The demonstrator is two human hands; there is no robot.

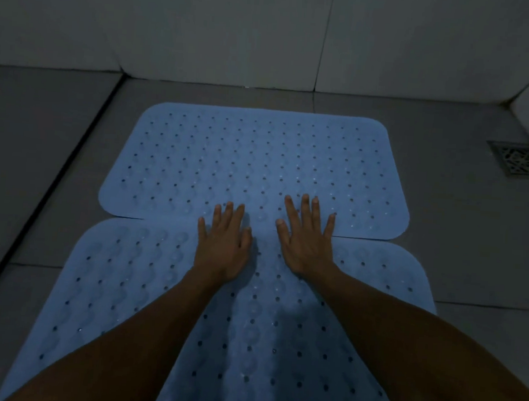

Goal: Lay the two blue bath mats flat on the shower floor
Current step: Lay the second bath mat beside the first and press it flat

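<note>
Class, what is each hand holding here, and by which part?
Nothing is held. The left hand and right hand lie open, palms down, across the seam between near mat and far mat.

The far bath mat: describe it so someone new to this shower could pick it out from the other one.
Start at the tiled back wall and come down to the grey floor: the far mat is the first blue sheet there, lying flat, left of the floor drain. Unlike the near mat, which runs under both forearms out of frame, all four rounded corners show, and only the fingertips of the left hand and right hand reach it.
</note>
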